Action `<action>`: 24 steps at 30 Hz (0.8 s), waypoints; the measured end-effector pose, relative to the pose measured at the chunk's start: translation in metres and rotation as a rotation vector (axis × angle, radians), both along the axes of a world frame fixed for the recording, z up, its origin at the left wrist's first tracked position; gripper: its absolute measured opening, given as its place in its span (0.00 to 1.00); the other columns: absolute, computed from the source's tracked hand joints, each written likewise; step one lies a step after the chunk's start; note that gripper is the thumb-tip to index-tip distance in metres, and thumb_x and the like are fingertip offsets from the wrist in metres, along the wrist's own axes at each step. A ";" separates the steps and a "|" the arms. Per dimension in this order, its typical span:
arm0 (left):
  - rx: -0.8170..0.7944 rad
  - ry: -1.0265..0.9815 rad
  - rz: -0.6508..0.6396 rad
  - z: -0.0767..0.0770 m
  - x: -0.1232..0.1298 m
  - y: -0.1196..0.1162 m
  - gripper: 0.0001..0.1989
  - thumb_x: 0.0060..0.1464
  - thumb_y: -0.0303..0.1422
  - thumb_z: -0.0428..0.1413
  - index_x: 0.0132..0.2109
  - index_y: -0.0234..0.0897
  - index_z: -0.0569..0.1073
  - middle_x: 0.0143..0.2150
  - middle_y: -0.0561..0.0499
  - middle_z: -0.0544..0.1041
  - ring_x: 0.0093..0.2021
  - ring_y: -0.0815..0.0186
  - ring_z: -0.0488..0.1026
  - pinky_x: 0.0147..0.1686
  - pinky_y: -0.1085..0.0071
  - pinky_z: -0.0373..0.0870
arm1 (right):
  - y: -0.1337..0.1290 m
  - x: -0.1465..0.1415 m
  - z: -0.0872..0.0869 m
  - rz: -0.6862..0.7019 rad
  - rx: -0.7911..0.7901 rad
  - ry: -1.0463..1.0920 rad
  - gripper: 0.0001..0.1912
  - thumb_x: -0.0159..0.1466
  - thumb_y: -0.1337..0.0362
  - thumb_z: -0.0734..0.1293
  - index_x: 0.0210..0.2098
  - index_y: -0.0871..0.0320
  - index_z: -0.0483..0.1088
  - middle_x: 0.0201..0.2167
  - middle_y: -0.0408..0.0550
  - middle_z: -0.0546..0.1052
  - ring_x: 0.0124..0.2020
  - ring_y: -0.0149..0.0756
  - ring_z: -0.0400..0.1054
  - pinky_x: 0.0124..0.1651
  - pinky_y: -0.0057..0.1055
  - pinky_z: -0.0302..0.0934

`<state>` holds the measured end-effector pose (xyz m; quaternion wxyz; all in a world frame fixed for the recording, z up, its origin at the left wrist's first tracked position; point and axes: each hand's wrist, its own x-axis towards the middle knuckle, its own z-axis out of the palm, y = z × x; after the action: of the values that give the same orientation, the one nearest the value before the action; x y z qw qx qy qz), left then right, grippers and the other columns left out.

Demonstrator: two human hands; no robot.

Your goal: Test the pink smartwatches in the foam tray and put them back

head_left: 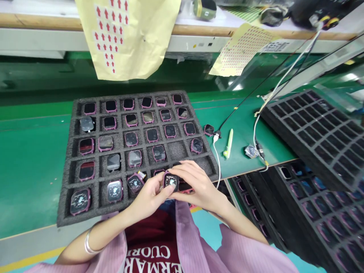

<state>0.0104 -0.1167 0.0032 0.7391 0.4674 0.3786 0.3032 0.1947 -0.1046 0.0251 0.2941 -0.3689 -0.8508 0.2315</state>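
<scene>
Both hands hold one small square watch (171, 181) with a lit dial, above the front edge of a dark foam tray (64, 178). My left hand (150, 193) grips the watch from the left, its thumb on the lower part of the screen. From the right, my right hand (196, 184) pinches it, fingers over the top and thumb below. Purple-framed watches fill most of the tray's compartments. Several in the front row show lit dials, such as the watch (115, 190). One tilted watch (135, 183) lies just left of my left hand.
Right of the tray lie a loose watch (209, 130), a cable plug (216, 137), a green pen (229, 144) and a wrapped item (251, 151). More foam trays (321, 129) stand at the right. Yellow sticker sheets (127, 41) hang from the shelf (199, 30).
</scene>
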 end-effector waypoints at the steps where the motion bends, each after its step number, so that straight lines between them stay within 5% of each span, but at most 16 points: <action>1: 0.003 0.006 -0.002 -0.001 0.000 0.000 0.16 0.58 0.42 0.54 0.44 0.32 0.70 0.31 0.53 0.67 0.27 0.71 0.59 0.26 0.75 0.58 | 0.000 0.000 0.001 -0.003 0.003 -0.004 0.24 0.60 0.55 0.70 0.52 0.58 0.65 0.43 0.53 0.77 0.44 0.41 0.72 0.54 0.46 0.61; 10: 0.052 0.014 -0.005 0.000 0.000 0.000 0.16 0.59 0.41 0.54 0.46 0.32 0.70 0.39 0.47 0.74 0.39 0.62 0.69 0.41 0.69 0.66 | -0.002 -0.001 0.000 -0.016 0.009 -0.004 0.23 0.61 0.55 0.70 0.52 0.58 0.65 0.42 0.53 0.77 0.44 0.42 0.72 0.53 0.45 0.62; 24: 0.084 0.058 -0.015 -0.004 0.000 -0.002 0.12 0.60 0.38 0.53 0.43 0.33 0.68 0.35 0.50 0.70 0.42 0.61 0.68 0.45 0.68 0.64 | -0.004 0.000 -0.002 -0.027 0.004 0.000 0.23 0.60 0.58 0.71 0.52 0.59 0.65 0.43 0.53 0.76 0.44 0.42 0.71 0.53 0.45 0.62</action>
<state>0.0108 -0.1185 -0.0008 0.7100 0.5092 0.3832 0.2997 0.1948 -0.1089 0.0231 0.2981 -0.3797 -0.8462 0.2258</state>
